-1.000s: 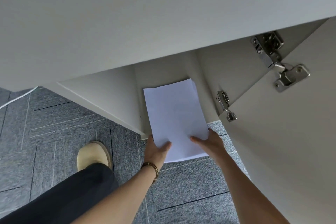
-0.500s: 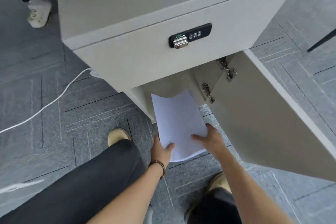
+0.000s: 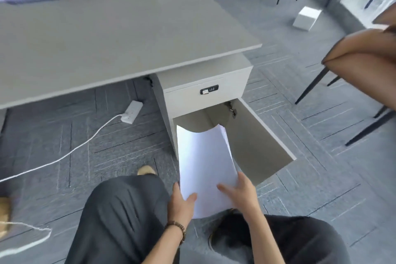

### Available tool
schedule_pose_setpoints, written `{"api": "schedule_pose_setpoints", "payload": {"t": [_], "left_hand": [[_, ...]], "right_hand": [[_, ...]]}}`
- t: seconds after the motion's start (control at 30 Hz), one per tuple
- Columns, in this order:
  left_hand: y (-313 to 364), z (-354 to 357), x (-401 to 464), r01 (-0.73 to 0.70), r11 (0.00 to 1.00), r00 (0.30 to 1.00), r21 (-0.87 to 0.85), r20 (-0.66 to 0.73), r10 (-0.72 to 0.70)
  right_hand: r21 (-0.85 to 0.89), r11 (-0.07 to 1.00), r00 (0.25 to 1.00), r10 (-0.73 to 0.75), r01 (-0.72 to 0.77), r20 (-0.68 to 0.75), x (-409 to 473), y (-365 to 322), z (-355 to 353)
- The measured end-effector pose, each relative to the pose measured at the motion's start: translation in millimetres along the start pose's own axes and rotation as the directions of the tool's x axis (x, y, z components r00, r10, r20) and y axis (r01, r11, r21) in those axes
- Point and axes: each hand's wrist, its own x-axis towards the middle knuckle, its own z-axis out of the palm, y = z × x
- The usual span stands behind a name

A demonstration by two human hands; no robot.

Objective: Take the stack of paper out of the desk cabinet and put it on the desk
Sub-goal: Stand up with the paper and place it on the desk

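The stack of white paper (image 3: 203, 161) hangs in the air in front of the open desk cabinet (image 3: 205, 75), its far edge sagging and the sheets fanned at the top right corner. My left hand (image 3: 181, 203) grips its near left corner, thumb on top. Along the near right edge my right hand (image 3: 240, 193) holds it with fingers spread over the top sheet. The cabinet door (image 3: 257, 137) stands swung open to the right. The grey desk (image 3: 107, 32) top fills the upper left.
A white power strip (image 3: 131, 111) and its cable lie on the carpet under the desk. A brown chair (image 3: 362, 58) with black legs stands at the right. A white box (image 3: 306, 18) sits on the floor farther back. My knees are below the paper.
The paper has come fully out of the cabinet and up toward me, both hands still on it. My head has risen and pulled back, bringing the desk top and chair into view.
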Motion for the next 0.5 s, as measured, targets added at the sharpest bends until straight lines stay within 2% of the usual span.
{"api": "schedule_pose_setpoints", "payload": {"t": [0.23,0.5], "left_hand": [[17.0,-70.7,-75.1,-0.246,0.968,0.969,-0.048,-0.036,0.245],[45.7,-124.3,-145.2,-0.458,0.876,0.889,-0.153,-0.066,0.453]], "right_hand": [[0.128,0.975,0.982,-0.169,0.179,-0.087,-102.7,-41.0,-26.8],[0.154,0.923,0.929,-0.324,0.352,-0.180,-187.2,-84.7,-60.1]]}}
